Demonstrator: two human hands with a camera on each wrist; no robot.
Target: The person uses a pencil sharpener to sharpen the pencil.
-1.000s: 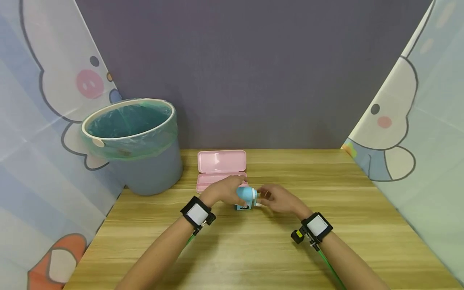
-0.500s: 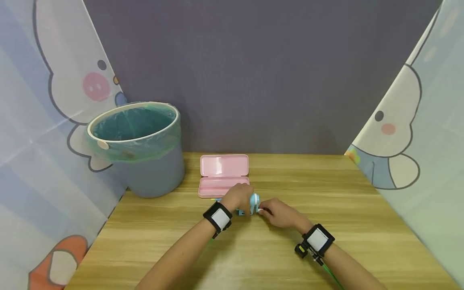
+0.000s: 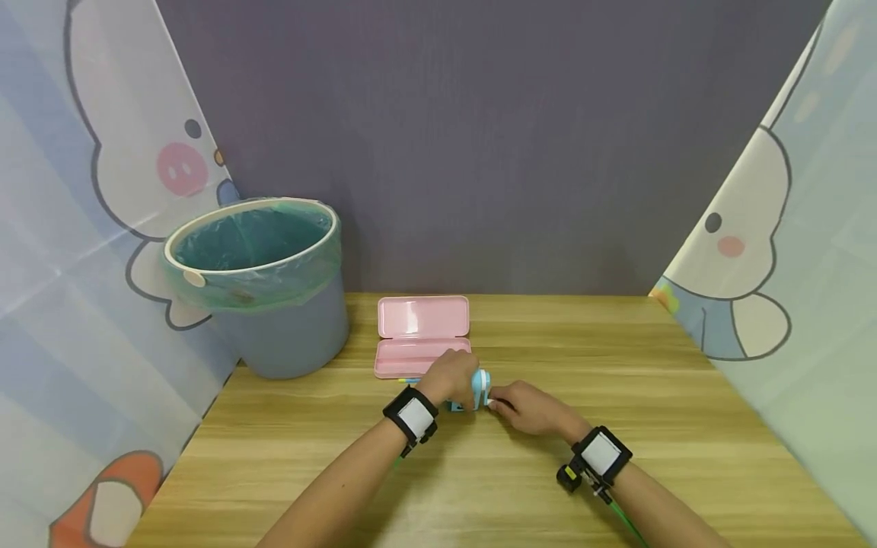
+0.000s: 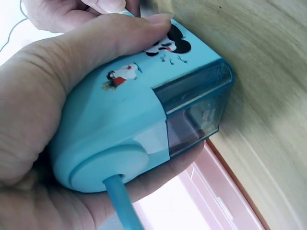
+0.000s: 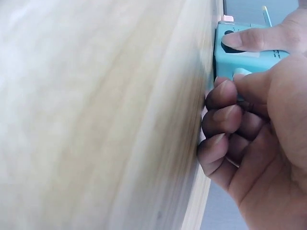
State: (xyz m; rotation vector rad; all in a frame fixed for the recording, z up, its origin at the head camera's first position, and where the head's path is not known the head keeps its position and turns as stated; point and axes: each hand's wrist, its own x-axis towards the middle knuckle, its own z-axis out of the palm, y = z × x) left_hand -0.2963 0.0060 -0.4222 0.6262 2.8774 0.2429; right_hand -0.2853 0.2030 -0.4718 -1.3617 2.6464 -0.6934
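Note:
A light blue crank pencil sharpener (image 4: 115, 105) with cartoon prints and a see-through shavings drawer (image 4: 196, 112) stands on the table, right in front of the pink pencil case. My left hand (image 3: 448, 378) grips its body, thumb across the printed side. From the sharpener's round front a blue pencil (image 4: 122, 203) sticks out; in the head view its yellow end points left, and the other end is hidden inside. On the opposite side, my right hand (image 3: 526, 407) pinches the crank's small knob (image 5: 240, 73) between thumb and index finger, the other fingers curled.
The pink pencil case (image 3: 423, 316) lies opened just behind the left hand. A blue-grey bin (image 3: 294, 335) with a green liner stands at the back left. A dark grey panel (image 3: 493, 152) closes off the back of the wooden table (image 3: 548, 487); cartoon-printed sheets flank both sides.
My left hand has moved right, over the sharpener, and the pencil's yellow end has come into view. My right fingers have closed on the crank knob. The last half second shows little movement.

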